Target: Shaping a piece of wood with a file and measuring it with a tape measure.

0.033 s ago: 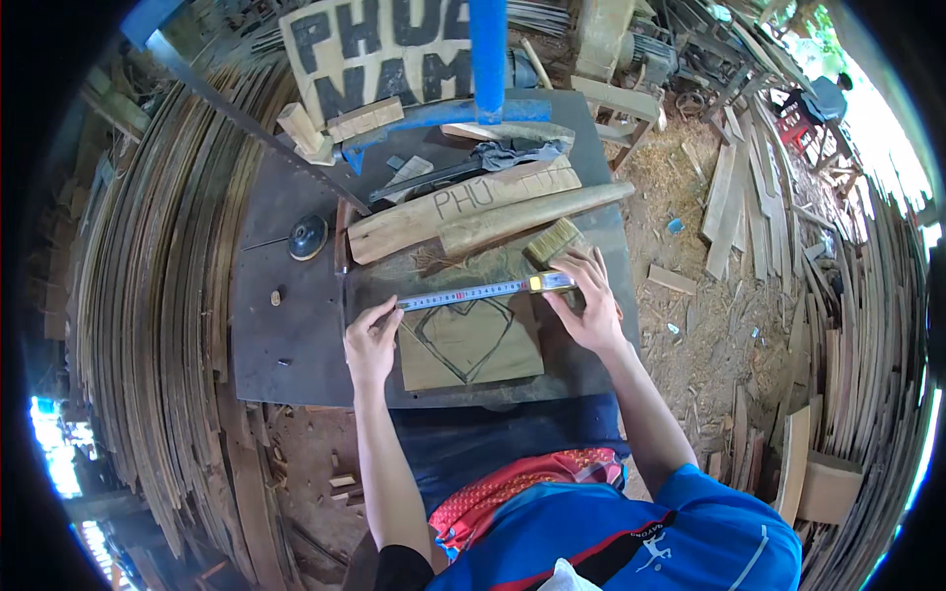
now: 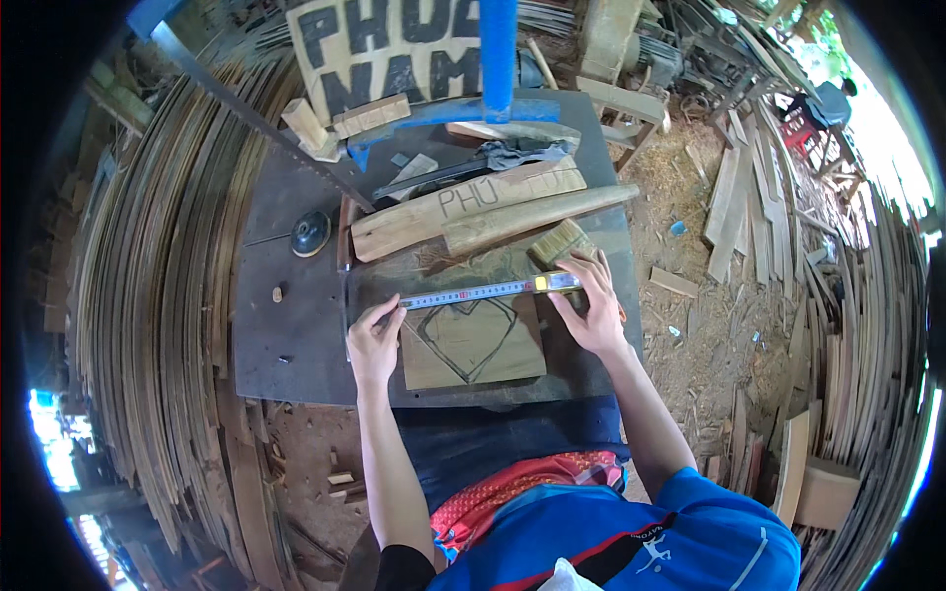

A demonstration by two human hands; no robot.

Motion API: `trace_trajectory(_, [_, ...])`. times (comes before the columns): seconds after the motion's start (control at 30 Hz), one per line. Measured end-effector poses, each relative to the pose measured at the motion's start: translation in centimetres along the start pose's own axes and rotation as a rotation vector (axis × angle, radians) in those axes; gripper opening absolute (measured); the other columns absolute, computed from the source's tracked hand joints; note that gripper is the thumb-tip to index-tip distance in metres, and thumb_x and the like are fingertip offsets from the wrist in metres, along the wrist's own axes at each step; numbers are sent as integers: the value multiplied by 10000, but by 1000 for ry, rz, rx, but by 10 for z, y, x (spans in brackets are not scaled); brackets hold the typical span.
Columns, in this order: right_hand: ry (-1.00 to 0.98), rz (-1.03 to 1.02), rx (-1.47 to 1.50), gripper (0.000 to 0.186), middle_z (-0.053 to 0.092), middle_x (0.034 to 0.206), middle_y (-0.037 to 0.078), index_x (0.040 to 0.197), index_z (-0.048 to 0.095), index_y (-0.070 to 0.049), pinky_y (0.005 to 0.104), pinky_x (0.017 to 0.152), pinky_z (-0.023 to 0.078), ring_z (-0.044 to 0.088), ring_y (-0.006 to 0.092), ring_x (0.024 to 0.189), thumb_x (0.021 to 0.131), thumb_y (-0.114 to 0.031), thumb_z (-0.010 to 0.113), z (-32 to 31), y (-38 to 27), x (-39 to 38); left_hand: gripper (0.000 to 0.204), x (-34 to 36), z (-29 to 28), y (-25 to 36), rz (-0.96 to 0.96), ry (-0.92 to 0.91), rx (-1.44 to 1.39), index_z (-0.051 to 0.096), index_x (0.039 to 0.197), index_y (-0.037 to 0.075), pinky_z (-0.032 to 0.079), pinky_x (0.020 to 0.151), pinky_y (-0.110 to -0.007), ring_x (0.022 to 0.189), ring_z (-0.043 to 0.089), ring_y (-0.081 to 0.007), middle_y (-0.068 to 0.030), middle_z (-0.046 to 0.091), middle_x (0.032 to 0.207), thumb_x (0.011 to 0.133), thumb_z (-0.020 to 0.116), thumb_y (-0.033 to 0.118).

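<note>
My left hand (image 2: 374,345) pinches the end of a blue-white tape measure blade (image 2: 463,295), stretched across the top of a square wooden board (image 2: 443,360) bearing a dark heart-shaped drawn outline. At the other end, my right hand (image 2: 596,305) grips the yellow and silver tape case (image 2: 555,282). A wide flat brush (image 2: 557,241) lies just beyond the right hand, beside a long rounded timber piece (image 2: 532,207) and a lettered timber plank (image 2: 394,231). A black domed object with a rod (image 2: 309,233) sits on the dark metal tabletop (image 2: 276,345), left of the board.
A blue metal post (image 2: 496,54) and bracket rise at the back, before a painted lettered sign (image 2: 330,44). A slanted metal bar (image 2: 246,103) crosses the upper left. Stacked planks (image 2: 168,295) line both sides. Wood scraps (image 2: 729,217) litter the right floor; a person (image 2: 828,103) is at the far upper right.
</note>
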State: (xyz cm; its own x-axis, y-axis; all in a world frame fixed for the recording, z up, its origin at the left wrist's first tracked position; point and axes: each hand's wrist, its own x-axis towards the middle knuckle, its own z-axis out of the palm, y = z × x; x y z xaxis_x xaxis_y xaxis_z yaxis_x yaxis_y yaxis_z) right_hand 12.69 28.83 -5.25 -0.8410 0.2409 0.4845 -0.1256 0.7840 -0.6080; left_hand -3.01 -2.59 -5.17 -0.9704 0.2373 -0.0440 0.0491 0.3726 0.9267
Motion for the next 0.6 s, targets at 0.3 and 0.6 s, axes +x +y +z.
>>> trace_trajectory(0.3, [77,-46,-75,544,633,1276,171,1407,574,-49,597,1199,310,581,382,1243,899,-140,744,9,-5,4,222,-9,10,6,218,192,168,787,1162,64,487,616,-281,650,599,-145,-91,755,961,945,759,100])
trace_trajectory(0.6, [41,-30,-59,516,625,1241,197,1366,590,-21,586,1165,353,579,411,1186,886,-129,746,5,-3,-11,136,-16,24,18,144,318,233,812,1044,125,572,675,-351,793,751,-270,-73,772,988,930,765,184])
